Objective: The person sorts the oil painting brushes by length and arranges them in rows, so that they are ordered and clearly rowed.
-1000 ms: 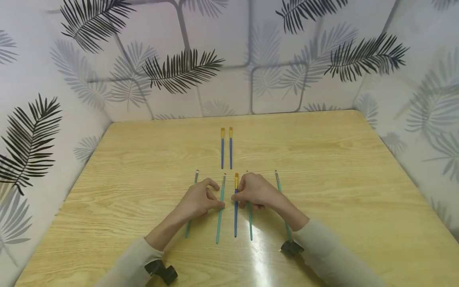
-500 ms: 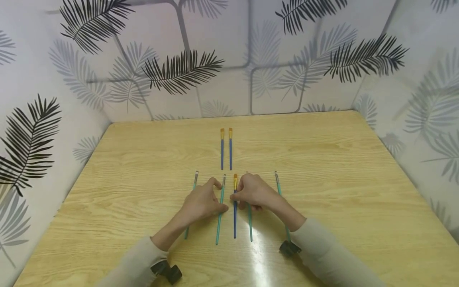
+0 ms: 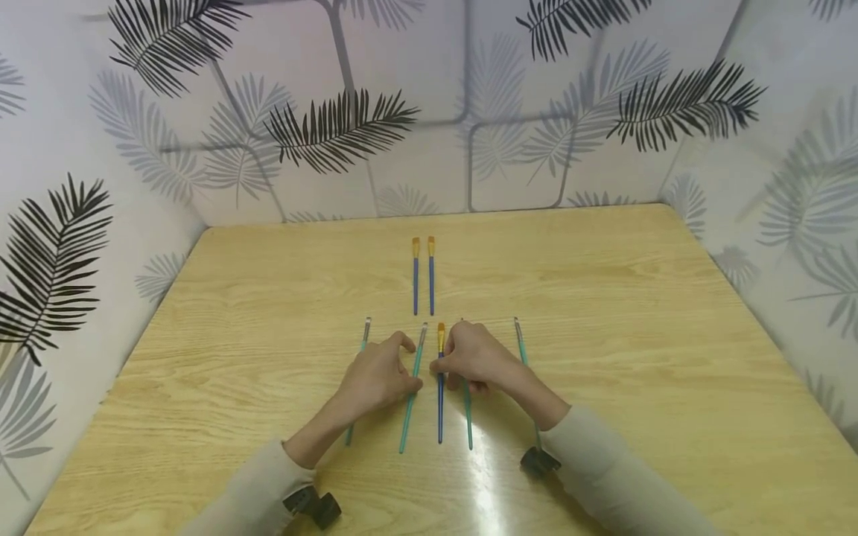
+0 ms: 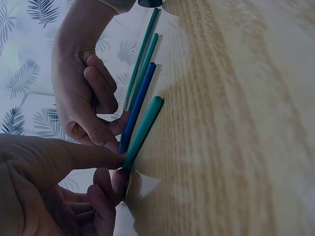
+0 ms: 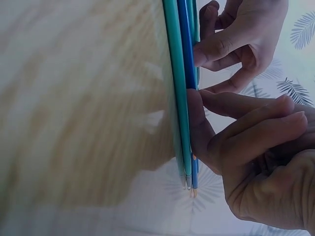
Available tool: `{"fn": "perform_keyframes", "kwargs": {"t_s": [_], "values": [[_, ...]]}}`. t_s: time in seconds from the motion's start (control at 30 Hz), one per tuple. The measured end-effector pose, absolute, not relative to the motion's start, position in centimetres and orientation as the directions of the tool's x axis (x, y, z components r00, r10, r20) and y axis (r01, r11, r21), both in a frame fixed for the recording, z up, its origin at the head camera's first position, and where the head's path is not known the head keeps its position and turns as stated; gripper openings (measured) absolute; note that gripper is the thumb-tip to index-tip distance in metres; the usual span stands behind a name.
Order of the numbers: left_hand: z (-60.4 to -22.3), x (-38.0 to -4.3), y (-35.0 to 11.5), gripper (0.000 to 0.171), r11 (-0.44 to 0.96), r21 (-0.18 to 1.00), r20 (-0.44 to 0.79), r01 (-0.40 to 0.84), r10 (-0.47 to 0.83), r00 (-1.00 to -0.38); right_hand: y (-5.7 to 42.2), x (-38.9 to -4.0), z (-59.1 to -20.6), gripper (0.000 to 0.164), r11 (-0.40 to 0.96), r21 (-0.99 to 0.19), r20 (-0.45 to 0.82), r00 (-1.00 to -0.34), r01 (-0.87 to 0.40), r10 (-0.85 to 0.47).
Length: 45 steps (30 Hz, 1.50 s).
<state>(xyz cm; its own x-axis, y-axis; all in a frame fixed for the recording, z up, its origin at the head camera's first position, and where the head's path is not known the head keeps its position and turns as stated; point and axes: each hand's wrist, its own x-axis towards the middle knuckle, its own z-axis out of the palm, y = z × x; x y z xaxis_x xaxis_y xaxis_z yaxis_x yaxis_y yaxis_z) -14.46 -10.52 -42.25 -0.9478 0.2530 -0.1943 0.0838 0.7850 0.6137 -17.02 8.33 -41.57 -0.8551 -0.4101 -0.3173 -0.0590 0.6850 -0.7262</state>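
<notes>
The left hand [image 3: 378, 376] pinches a green paintbrush [image 3: 406, 424] between its thumb and a fingertip, the gap narrowed to the handle, while the right hand [image 3: 479, 353] pinches a blue paintbrush [image 3: 440, 417] just beside it in the same way. Both brushes lie near the middle of the desk [image 3: 637, 313], bristles toward the wall [image 3: 516, 164] and handle ends toward the person; the green one slants slightly and the blue one is nearly straight. A second green brush [image 3: 468, 424] runs partly beneath the right hand, near the blue one. Farther out lie two more green brushes, one [image 3: 364, 345] partly behind the left hand and another [image 3: 523, 353] partly covered by the right arm. Beyond the hands, two blue brushes [image 3: 415, 286] [image 3: 432, 286] lie side by side, apart from each other.
</notes>
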Motion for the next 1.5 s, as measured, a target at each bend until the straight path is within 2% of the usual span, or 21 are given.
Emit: {"fn": "perform_keyframes", "kwargs": {"t_s": [0.4, 0.8, 1.03, 1.27, 1.5], "values": [[-42.0, -14.3, -10.4, 0.053, 0.780, 0.618, -0.184, 0.098, 0.265, -0.946, 8.0, -17.0, -41.6, 0.038, 0.701, -0.709, -0.301, -0.863, -0.083, -0.406], [-41.3, -14.2, -9.7, 0.055, 0.859, 0.500, -0.221, 0.112, 0.252, -0.942, 7.7, -17.1, -41.5, 0.037, 0.740, -0.670, -0.340, -0.867, -0.049, -0.364], [-41.3, -14.2, -9.7, 0.052, 0.836, 0.536, -0.213, 0.115, 0.266, -0.940, 7.7, -17.0, -41.4, 0.038, 0.755, -0.654, -0.336, -0.872, -0.057, -0.357], [-41.3, -14.3, -9.7, 0.042, 0.824, 0.554, -0.210, 0.118, 0.276, -0.938, 7.3, -17.1, -41.3, 0.040, 0.771, -0.633, -0.334, -0.874, -0.069, -0.352], [-41.4, -14.4, -10.0, 0.059, 0.819, 0.569, -0.249, 0.076, 0.259, -0.933, 7.5, -17.2, -41.4, 0.039, 0.765, -0.639, -0.323, -0.873, -0.084, -0.366]]}}
